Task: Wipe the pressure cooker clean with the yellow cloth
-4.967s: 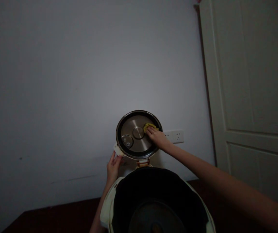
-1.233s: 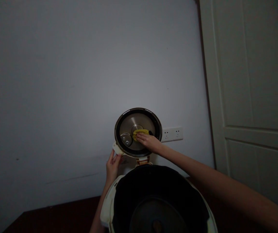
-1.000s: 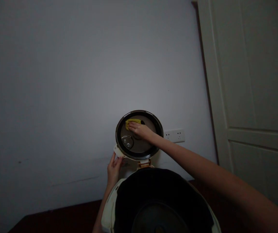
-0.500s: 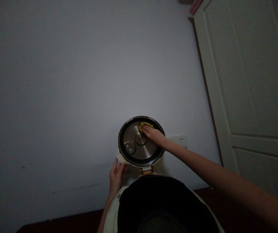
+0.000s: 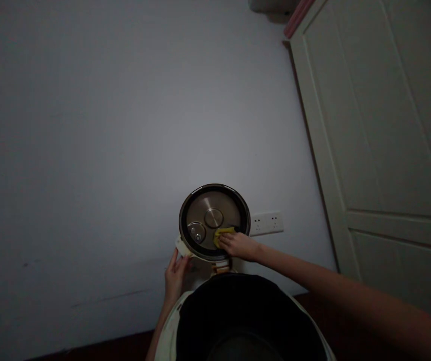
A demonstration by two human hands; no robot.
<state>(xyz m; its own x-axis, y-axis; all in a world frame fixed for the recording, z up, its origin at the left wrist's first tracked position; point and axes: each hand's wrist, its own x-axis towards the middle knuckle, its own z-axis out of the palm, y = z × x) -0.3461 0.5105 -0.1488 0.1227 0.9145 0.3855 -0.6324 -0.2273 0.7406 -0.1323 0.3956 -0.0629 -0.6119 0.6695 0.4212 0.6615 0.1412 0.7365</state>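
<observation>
An open rice cooker (image 5: 170,331) stands close below me, its dark inner pot (image 5: 249,321) facing up. The round lid (image 5: 203,208) stands raised, its steel inner face toward me. My right hand (image 5: 238,245) presses a yellow cloth (image 5: 223,232) against the lower right part of that steel face, fingers closed on the cloth. My left hand (image 5: 175,273) grips the white tab at the lid's lower left edge.
A plain grey wall (image 5: 106,125) fills the view behind the cooker. A white double socket (image 5: 267,223) sits on the wall just right of the lid. A white panelled door (image 5: 388,150) stands at the right. The dark table (image 5: 95,348) shows at the bottom.
My right hand has wiped the yellow cloth round the lid's inner face, from the upper part down to the lower right. My left hand has stayed on the lid's edge. The view tilted upward.
</observation>
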